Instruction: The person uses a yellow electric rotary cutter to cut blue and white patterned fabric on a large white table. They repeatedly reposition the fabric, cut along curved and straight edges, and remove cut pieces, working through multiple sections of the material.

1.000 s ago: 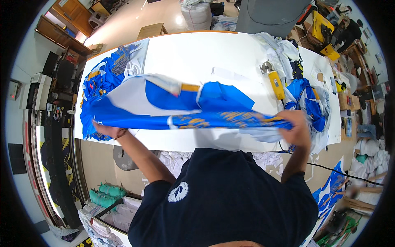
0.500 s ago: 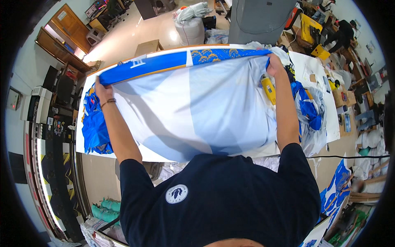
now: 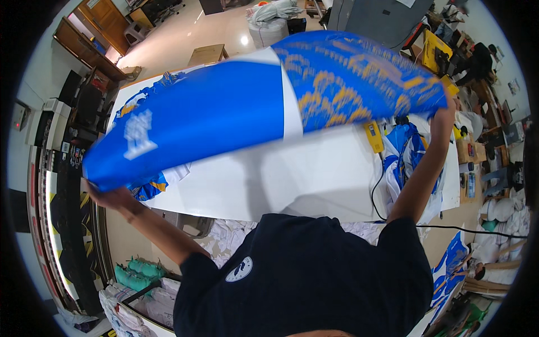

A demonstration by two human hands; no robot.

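A large blue printed cloth (image 3: pixel 224 101) is stretched in the air over the white table (image 3: pixel 269 185), billowing upward and partly blurred. It has a white band across it, gold patterns on the right part and a pale mark at the left. My left hand (image 3: pixel 112 197) is closed on its near left corner, out past the table's left edge. Higher up on the right, my right hand (image 3: pixel 442 115) grips the cloth's right end, its fingers partly hidden. Under the cloth's edge lies a yellow corded tool (image 3: pixel 373 137), left of my right forearm.
Crumpled blue and white fabric (image 3: pixel 412 149) lies at the table's right end, with more blue fabric (image 3: pixel 149 188) at the left. A black cord (image 3: pixel 375 196) trails over the near edge. A grey cabinet (image 3: pixel 376 19) and a wooden stool (image 3: pixel 208 54) stand beyond.
The cloth has swung up off the table, its blue printed side now showing instead of the pale one. My hands have spread apart, the left moving nearer and the right outward.
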